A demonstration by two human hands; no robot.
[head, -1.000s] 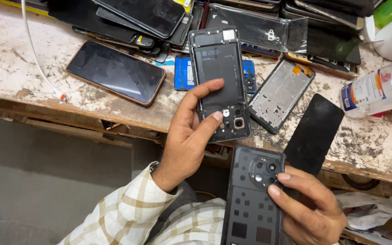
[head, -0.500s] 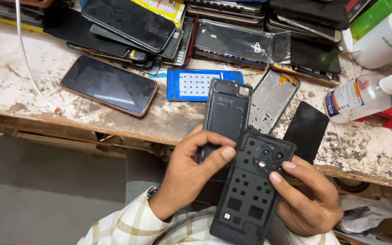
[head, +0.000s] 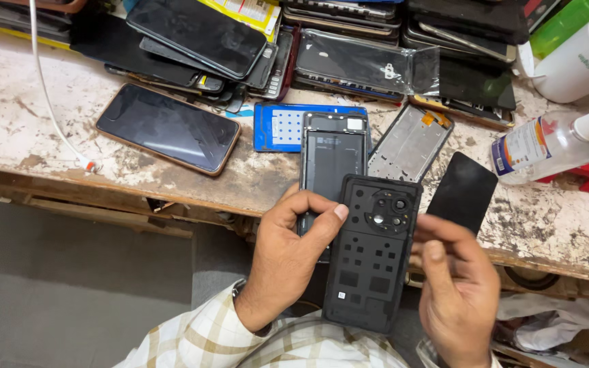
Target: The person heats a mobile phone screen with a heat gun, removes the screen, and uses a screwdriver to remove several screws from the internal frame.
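Black perforated back cover [head: 371, 255] — left hand [head: 288, 262] gripping, right hand [head: 458, 293] alongside.
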